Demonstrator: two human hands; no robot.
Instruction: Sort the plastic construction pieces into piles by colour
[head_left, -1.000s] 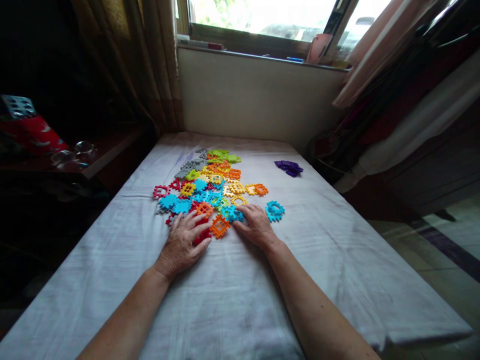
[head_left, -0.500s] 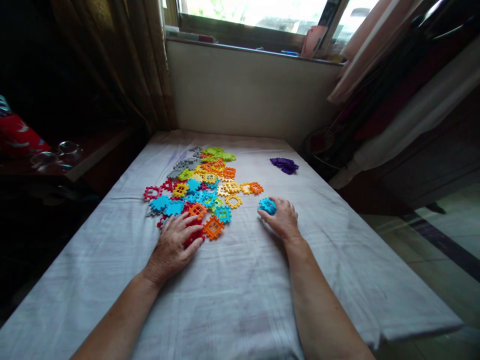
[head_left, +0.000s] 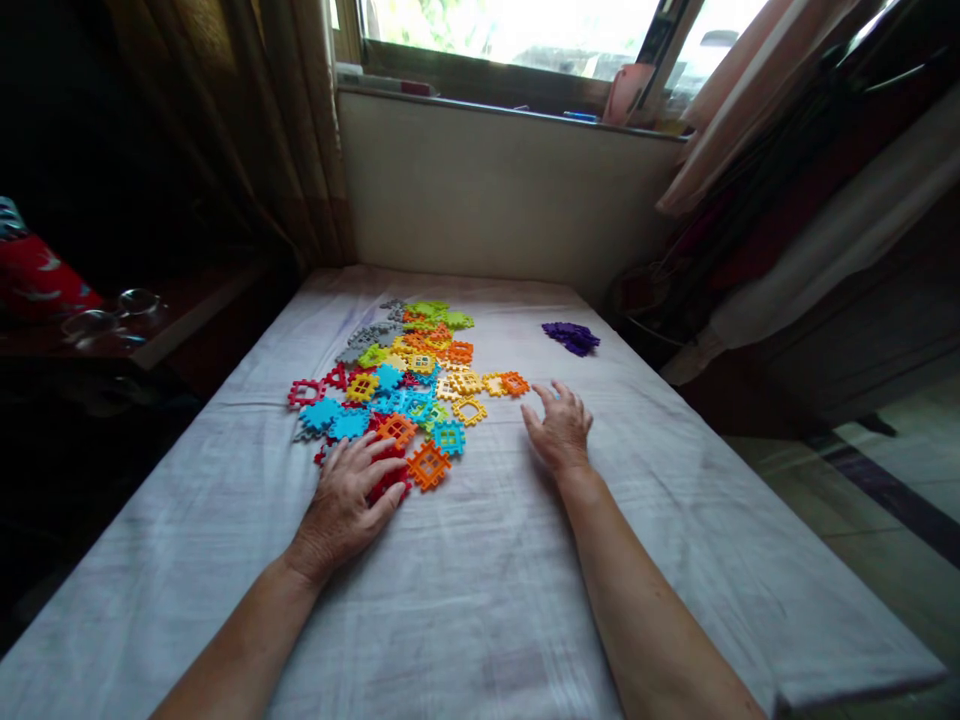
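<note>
A heap of colourful plastic interlocking tiles (head_left: 403, 402) lies on the cloth, in red, blue, orange, yellow, green and grey. My left hand (head_left: 349, 497) rests at the heap's near left edge, fingers spread over red tiles (head_left: 390, 478) that it partly covers. Just right of those is an orange window tile (head_left: 429, 466), with a blue window tile (head_left: 449, 437) behind it. My right hand (head_left: 560, 428) is over bare cloth right of the heap, fingers apart, nothing visible in it. Nearest to its fingertips is an orange tile (head_left: 514, 383). Whatever is beneath the palm is hidden.
A separate pile of purple tiles (head_left: 571, 338) lies at the back right of the cloth-covered table (head_left: 480, 600). A wall and window sill (head_left: 510, 107) bound the far side. Glasses (head_left: 112, 318) sit on a dark side table at left; clothes (head_left: 810, 210) hang at right.
The blue tile that my right hand held has gone from its fingers, and those fingers have spread. My left hand has stayed on the red tiles. The view has shifted slightly.
</note>
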